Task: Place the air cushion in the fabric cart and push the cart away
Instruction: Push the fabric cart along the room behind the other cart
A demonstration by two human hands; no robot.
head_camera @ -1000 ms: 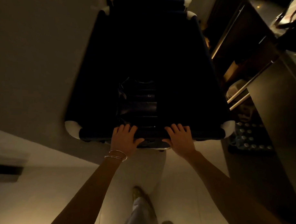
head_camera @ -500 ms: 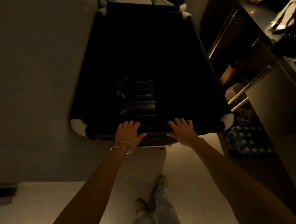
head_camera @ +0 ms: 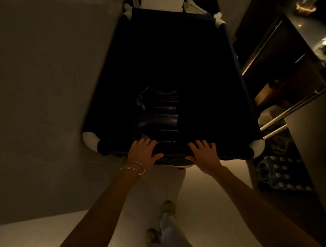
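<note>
A large dark fabric cart (head_camera: 111,95) with white padded corners fills the middle of the dim view. Inside it, near my side, lies the dark ribbed air cushion (head_camera: 158,114). My left hand (head_camera: 143,153), with thin bangles on the wrist, grips the cart's near rim. A little to the right of it, my right hand (head_camera: 203,154) grips the same rim. Both arms are stretched out forward. The cart's deeper inside is too dark to make out.
A plain wall (head_camera: 45,82) runs close along the cart's left side. On the right stand dark shelves (head_camera: 282,59) with white rods (head_camera: 274,127) and a pack of bottles (head_camera: 282,173) on the floor. White folded linen (head_camera: 161,2) lies beyond the cart's far end. My feet are on the pale floor below.
The cart has rolled forward along the wall with both hands holding its rim, and I have stepped after it. The cushion has not shifted inside.
</note>
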